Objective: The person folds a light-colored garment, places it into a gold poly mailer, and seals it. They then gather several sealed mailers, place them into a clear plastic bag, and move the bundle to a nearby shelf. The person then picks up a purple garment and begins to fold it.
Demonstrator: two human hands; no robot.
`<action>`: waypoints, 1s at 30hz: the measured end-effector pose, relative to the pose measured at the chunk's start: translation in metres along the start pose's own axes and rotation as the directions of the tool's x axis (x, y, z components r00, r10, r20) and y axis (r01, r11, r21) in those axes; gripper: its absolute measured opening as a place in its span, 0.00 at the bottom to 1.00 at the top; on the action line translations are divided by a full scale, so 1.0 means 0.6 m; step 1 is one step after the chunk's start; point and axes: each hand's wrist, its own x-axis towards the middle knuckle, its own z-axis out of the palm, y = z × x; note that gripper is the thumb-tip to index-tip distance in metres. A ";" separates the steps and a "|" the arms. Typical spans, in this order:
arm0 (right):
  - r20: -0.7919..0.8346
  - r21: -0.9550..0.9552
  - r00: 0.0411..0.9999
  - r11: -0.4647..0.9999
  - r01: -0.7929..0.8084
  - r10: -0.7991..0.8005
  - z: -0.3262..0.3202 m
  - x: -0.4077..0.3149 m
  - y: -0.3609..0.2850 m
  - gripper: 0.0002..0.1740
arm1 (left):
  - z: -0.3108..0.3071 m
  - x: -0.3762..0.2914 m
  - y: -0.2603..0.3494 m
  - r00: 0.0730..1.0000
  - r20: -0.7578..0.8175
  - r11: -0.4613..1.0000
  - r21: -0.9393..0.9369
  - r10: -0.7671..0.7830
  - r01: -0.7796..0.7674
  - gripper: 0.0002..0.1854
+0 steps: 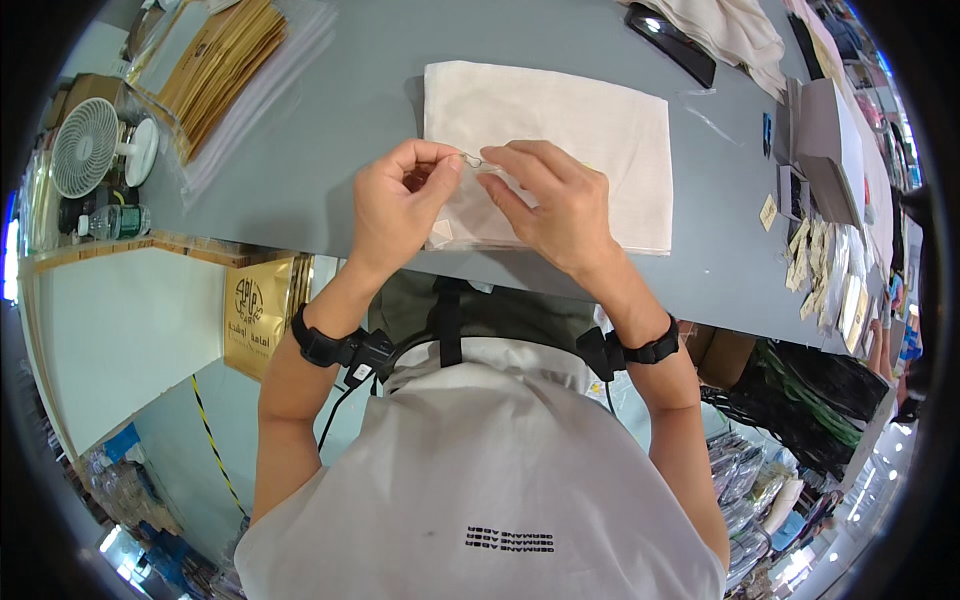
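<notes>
My left hand (pixel 405 199) pinches a small bent-wire pin (pixel 472 160), which looks like a safety pin, between thumb and index finger. At the pin's other end is my right hand (pixel 551 195). Its index fingertip reaches the wire and its thumb sits a little lower, apart from it; whether it grips the wire is unclear. Both hands are over a flat, folded off-white cloth (pixel 600 127) that seems to lie in clear plastic. A small pale square (pixel 441 231) shows at the cloth's near left corner, beside my left wrist.
On the grey table (pixel 360 90) lie a stack of gold-brown packets (pixel 225 67) in plastic, a black phone (pixel 670 43) and crumpled cloth (pixel 739 37). A white fan (pixel 86 146) and plastic bottle (pixel 116 222) stand left. Right are a white box (pixel 829 150) and several hang tags (pixel 801 255).
</notes>
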 end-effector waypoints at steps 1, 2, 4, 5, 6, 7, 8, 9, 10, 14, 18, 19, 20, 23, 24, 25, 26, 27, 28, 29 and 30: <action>-0.032 -0.044 0.994 0.994 0.101 -0.103 0.006 -0.001 0.000 0.11 | -0.003 0.000 -0.001 0.999 0.023 0.998 -0.043 -0.043 0.044 0.07; -0.060 -0.091 0.977 0.976 0.198 -0.204 0.011 -0.003 -0.001 0.11 | -0.006 0.000 -0.002 0.997 0.036 0.993 -0.093 -0.073 0.076 0.08; -0.041 -0.077 0.978 0.976 0.201 -0.205 0.016 -0.003 0.000 0.10 | -0.014 -0.001 -0.004 0.985 0.083 0.975 -0.154 -0.150 0.161 0.08; -0.038 -0.067 0.980 0.979 0.193 -0.195 0.017 -0.005 -0.002 0.09 | -0.019 -0.004 -0.005 0.985 0.114 0.965 -0.213 -0.132 0.154 0.08; 0.006 0.021 0.993 0.993 0.114 -0.115 0.016 -0.007 -0.003 0.08 | -0.026 -0.008 -0.005 0.989 0.086 0.986 -0.097 -0.124 0.132 0.07; 0.050 0.107 0.998 0.994 0.020 -0.026 0.013 -0.012 -0.007 0.07 | -0.036 -0.012 -0.004 0.995 0.077 0.998 -0.003 -0.064 0.065 0.07; 0.106 0.187 0.993 0.980 -0.073 0.053 0.010 -0.015 -0.010 0.05 | -0.047 -0.016 -0.004 0.996 0.079 0.994 0.105 -0.035 0.026 0.08; 0.154 0.235 0.983 0.963 -0.131 0.096 0.006 -0.018 -0.012 0.05 | -0.060 -0.021 -0.003 0.985 0.148 0.975 0.188 0.090 -0.117 0.08; 0.209 0.280 0.969 0.941 -0.190 0.133 0.004 -0.020 -0.015 0.04 | -0.074 -0.029 -0.002 0.958 0.230 0.934 0.274 0.170 -0.231 0.09; 0.380 0.324 0.905 0.889 -0.323 0.190 0.008 -0.024 -0.022 0.02 | -0.092 -0.049 -0.013 0.866 0.378 0.801 0.376 0.327 -0.466 0.09; 0.450 0.329 0.883 0.895 -0.302 0.132 0.020 -0.021 -0.021 0.03 | -0.087 -0.057 -0.025 0.878 0.353 0.778 0.429 0.323 -0.458 0.07; 0.472 0.321 0.873 0.898 -0.302 0.125 0.022 -0.020 -0.021 0.04 | -0.086 -0.057 -0.026 0.876 0.351 0.784 0.414 0.331 -0.463 0.07; 0.500 0.302 0.857 0.902 -0.308 0.125 0.024 -0.020 -0.020 0.04 | -0.085 -0.056 -0.027 0.879 0.348 0.792 0.407 0.327 -0.456 0.06; 0.499 0.308 0.860 0.907 -0.287 0.103 0.028 -0.021 -0.018 0.04 | -0.082 -0.053 -0.027 0.889 0.334 0.813 0.389 0.314 -0.433 0.06; 0.490 0.323 0.868 0.907 -0.270 0.084 0.030 -0.022 -0.018 0.04 | -0.081 -0.052 -0.027 0.893 0.328 0.820 0.384 0.309 -0.425 0.05; 0.480 0.338 0.875 0.906 -0.254 0.065 0.033 -0.023 -0.018 0.05 | -0.079 -0.051 -0.027 0.896 0.321 0.822 0.386 0.306 -0.419 0.05; 0.469 0.353 0.882 0.906 -0.235 0.046 0.036 -0.023 -0.017 0.05 | -0.076 -0.051 -0.028 0.900 0.315 0.825 0.387 0.301 -0.412 0.05; 0.471 0.374 0.880 0.888 -0.267 0.066 0.038 -0.024 -0.017 0.05 | -0.074 -0.050 -0.029 0.904 0.307 0.827 0.392 0.296 -0.404 0.05; 0.472 0.394 0.878 0.870 -0.296 0.085 0.041 -0.024 -0.016 0.05 | -0.072 -0.050 -0.031 0.909 0.305 0.835 0.388 0.283 -0.390 0.04; 0.476 0.409 0.874 0.853 -0.323 0.103 0.044 -0.024 -0.015 0.05 | -0.070 -0.049 -0.033 0.915 0.301 0.842 0.388 0.269 -0.375 0.04; 0.475 0.414 0.874 0.849 -0.327 0.104 0.045 -0.024 -0.014 0.05 | -0.069 -0.049 -0.035 0.922 0.295 0.850 0.388 0.250 -0.355 0.04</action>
